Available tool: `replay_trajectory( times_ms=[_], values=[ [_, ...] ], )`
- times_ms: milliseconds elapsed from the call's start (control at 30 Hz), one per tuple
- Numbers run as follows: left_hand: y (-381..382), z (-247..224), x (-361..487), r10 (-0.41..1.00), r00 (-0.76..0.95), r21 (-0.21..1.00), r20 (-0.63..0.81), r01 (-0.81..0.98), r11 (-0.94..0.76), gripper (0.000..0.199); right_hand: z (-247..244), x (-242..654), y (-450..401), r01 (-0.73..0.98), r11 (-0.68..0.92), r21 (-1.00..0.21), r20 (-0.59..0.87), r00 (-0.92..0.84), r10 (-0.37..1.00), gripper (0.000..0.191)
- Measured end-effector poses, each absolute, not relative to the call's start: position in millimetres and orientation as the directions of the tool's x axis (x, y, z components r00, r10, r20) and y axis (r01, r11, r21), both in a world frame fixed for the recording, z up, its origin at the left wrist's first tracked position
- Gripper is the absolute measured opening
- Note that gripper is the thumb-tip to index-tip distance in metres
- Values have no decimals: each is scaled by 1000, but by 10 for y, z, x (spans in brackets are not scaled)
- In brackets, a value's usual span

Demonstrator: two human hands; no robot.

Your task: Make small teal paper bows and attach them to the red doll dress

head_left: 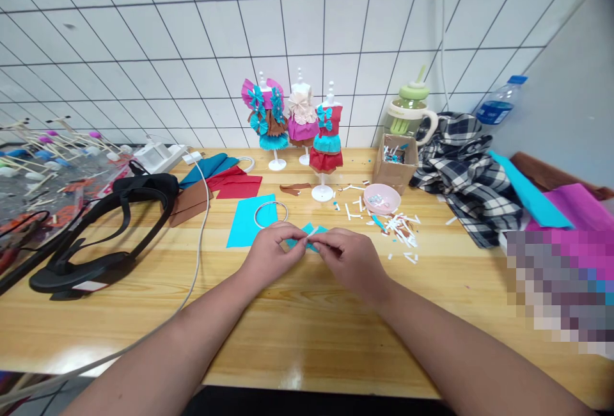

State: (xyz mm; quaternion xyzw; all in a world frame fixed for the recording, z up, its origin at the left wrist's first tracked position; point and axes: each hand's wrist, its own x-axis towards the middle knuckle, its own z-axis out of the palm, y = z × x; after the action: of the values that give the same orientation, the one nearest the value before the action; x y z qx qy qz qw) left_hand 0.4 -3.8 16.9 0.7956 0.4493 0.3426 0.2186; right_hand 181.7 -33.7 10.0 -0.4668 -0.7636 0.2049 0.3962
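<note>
My left hand (274,251) and my right hand (354,257) meet above the middle of the table, fingertips pinched close together. Between them is a small piece of turquoise paper (307,229), partly hidden by the fingers, with a thin white strip (313,232) showing at the fingertips. Just behind my left hand, a metal ring (286,211) lies partly over a flat turquoise sheet (242,223). Beyond the hands stands a small white dress form in a red and turquoise paper dress (327,145). White paper scraps (401,232) lie scattered to the right of my right hand.
A pink bowl (382,199) and a cardboard box (396,164) stand at the back right, beside a green-lidded cup (407,112) and plaid cloth (455,166). Two more dressed forms (273,123) stand behind. Leftward are a black headset (119,237), folded red paper (238,186) and a white cable (197,269).
</note>
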Motion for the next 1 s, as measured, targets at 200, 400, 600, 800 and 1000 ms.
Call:
replay_trajectory(
  times_ms=[200,400,600,800,1000],
  values=[
    [-9,173,6,922,299,749,246,545,-376,16,45,1810,-362,616,543,-570,437,-332,836,26],
    [-12,192,11,922,330,771,205,526,-359,20,42,1817,-363,661,533,-528,447,-317,837,26],
    [-27,210,24,926,349,781,144,534,-323,23,91,1826,-367,685,512,-519,451,-289,844,20],
    [-39,229,36,942,329,833,57,505,-227,24,127,1826,-371,693,495,-525,438,-278,855,19],
    [-51,205,48,958,286,863,-14,487,-133,21,113,1814,-364,671,518,-530,459,-287,841,17]
  ],
)
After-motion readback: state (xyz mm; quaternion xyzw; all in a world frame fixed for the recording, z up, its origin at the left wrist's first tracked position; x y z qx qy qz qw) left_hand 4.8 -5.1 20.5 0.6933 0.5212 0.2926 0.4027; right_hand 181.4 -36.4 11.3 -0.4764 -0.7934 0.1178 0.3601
